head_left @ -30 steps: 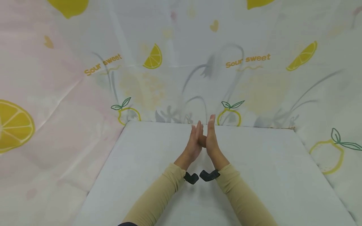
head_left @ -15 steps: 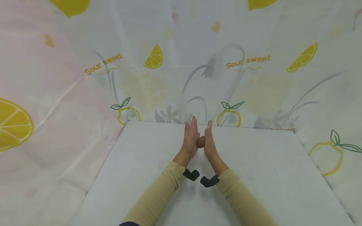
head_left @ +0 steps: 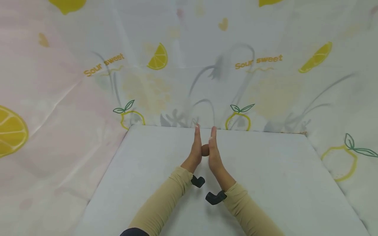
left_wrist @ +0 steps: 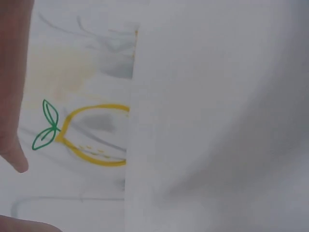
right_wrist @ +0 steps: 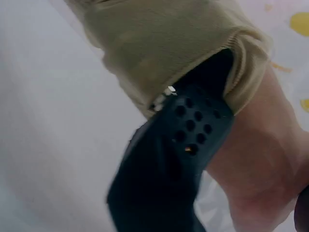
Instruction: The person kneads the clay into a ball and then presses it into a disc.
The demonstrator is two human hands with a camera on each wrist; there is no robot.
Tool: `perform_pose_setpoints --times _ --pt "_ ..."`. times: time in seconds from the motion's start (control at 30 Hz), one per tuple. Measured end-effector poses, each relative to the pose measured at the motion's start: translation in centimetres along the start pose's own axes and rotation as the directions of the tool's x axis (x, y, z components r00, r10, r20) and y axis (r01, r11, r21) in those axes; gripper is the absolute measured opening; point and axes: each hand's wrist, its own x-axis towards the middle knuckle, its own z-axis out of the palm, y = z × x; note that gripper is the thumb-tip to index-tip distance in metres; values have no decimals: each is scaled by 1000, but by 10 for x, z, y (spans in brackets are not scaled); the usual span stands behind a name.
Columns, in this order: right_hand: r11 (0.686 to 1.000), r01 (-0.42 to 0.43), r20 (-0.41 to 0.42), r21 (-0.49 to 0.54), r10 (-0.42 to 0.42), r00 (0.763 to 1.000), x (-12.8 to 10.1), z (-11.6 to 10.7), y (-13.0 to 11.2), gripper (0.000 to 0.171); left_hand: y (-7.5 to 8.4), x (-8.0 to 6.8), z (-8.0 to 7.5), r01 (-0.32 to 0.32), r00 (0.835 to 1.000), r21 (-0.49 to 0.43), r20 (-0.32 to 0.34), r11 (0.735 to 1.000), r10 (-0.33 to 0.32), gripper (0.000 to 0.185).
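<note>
We press a round brown ball point(head_left: 205, 150) between left hand point(head_left: 196, 150) and right hand point(head_left: 214, 153), fingers straight, with the flat white desk point(head_left: 280, 173) below our grip.

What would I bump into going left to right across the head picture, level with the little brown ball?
Lemon slice printed on the cloth → left hand → ball → right hand → leafy lemon drawing.
</note>
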Motion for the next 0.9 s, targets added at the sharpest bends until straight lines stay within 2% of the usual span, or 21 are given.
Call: perform_pose_setpoints --times 0.13,0.27,0.33,0.43,0.6,0.73,0.9 --pt "999 18 -15 46 -17 1000 10 -3 -5 66 -3 -6 3 -11 999 24 52 1000 10 89" --pt "999 6 -39 51 -4 999 25 -8 -8 66 0 -14 5 -33 988 37 153 999 27 89" --pt "999 -20 -53 49 22 998 33 -11 -9 66 1 -15 5 -49 975 2 216 999 47 87" --pt "997 -66 -66 28 68 996 44 -18 -9 64 4 -16 5 -33 951 -73 304 997 54 86" --pt "989 -143 -67 -27 141 988 56 -32 -7 61 5 -19 5 1 915 -119 400 993 47 91" --pt "985 -167 -62 -46 164 984 61 -40 1 60 6 -22 6 21 901 -182 429 983 60 91" --pt "981 -164 -41 -106 161 986 55 -39 12 63 8 -20 5 25 917 -245 391 969 75 89"
